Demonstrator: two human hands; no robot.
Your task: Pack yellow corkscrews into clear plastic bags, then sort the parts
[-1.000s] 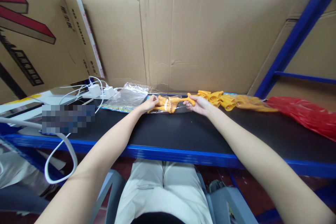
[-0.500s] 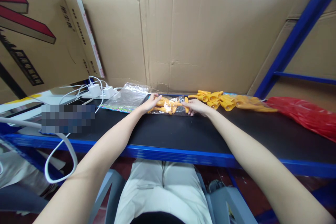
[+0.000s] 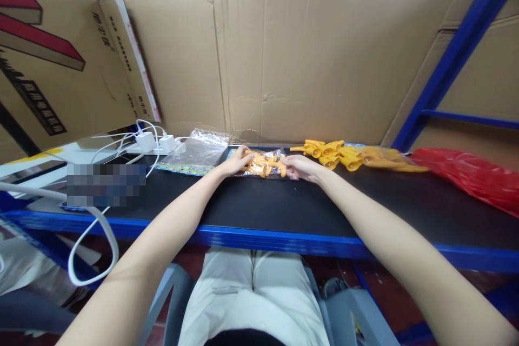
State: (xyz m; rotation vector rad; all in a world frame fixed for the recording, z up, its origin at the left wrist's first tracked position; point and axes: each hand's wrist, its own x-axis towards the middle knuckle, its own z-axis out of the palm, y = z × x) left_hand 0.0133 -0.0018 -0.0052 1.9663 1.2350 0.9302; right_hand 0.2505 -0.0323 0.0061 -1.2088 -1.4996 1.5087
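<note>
Bag of orange pieces (image 3: 263, 164) is laid on the black shelf top (image 3: 284, 200), its long axis running left to right between both hands. Its left end is covered by the left hand (image 3: 238, 162), fingers stretched, grip not discernible. Its right end is pinched by the curled right hand (image 3: 299, 166).

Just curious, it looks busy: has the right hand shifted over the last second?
Yes. The right hand slid slightly left, away from the loose yellow pile, toward the clear bag.
</note>
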